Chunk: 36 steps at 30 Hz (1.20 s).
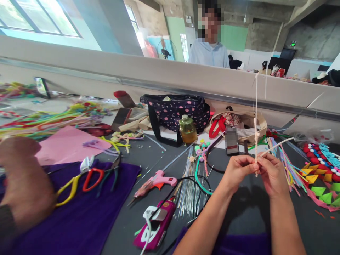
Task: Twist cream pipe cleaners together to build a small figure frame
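In the head view a thin, cream-white pipe cleaner stem [256,124] stands upright, with small knobs along its middle. My left hand [240,173] pinches it near its lower end, thumb and forefinger pressed together. Right beside it, touching at the fingertips, my right hand [273,173] is closed on the same stem and on a loose white pipe cleaner [278,145] that sticks out to the upper right. Both hands are raised over the dark table [247,216]. The exact spot where the two strands meet is hidden by my fingers.
A pink glue gun [159,180], magenta power bank [156,226], wire bundle [187,194] and phone [232,141] lie left of my arms. Behind stand a bottle [188,131] and dotted bag [177,109]. At left, another person's hand [23,180] is near scissors [70,191]. Someone stands beyond the partition.
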Tool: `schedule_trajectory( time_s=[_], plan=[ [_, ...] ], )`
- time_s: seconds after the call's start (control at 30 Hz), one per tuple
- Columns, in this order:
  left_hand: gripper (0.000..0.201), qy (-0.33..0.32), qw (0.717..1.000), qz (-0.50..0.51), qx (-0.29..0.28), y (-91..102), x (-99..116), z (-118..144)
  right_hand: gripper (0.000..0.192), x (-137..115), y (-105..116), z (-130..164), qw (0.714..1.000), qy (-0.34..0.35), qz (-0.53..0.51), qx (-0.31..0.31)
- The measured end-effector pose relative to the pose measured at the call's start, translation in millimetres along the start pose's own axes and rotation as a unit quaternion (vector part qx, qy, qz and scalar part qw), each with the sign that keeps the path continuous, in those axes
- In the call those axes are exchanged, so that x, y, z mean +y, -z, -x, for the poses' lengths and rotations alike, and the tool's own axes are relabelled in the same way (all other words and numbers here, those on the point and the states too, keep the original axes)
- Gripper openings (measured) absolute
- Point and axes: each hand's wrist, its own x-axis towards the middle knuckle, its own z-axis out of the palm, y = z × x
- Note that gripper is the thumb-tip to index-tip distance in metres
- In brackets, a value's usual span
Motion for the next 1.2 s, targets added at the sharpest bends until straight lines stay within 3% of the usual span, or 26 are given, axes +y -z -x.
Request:
schedule_trajectory(
  time_s=[0.3, 0.5, 0.67, 0.87, 1.2],
  plan=[
    [0.030, 0.007, 0.999, -0.022, 0.029, -1.5, -4.6, -3.4, 0.015, 6.1, 0.3, -2.4, 0.991, 0.067, 0.089, 0.079],
    [0.028, -0.017, 0.997, -0.033, 0.065, 1.1, -1.9, -3.7, 0.016, 9.4, 0.2, -3.4, 0.979, 0.101, 0.152, 0.088],
    [0.030, -0.013, 0.997, -0.023, 0.073, 2.0, -2.5, -4.1, 0.016, 11.1, 0.4, -3.7, 0.977, 0.114, 0.146, 0.104],
    [0.029, -0.022, 0.998, -0.008, 0.061, -0.3, -2.9, -3.3, 0.018, 9.4, -1.6, -2.9, 0.983, 0.090, 0.108, 0.114],
    [0.031, 0.016, 1.000, 0.007, 0.012, -0.3, -2.5, -1.1, 0.015, 0.1, -6.0, 1.7, 0.996, 0.040, 0.037, 0.064]
  ],
)
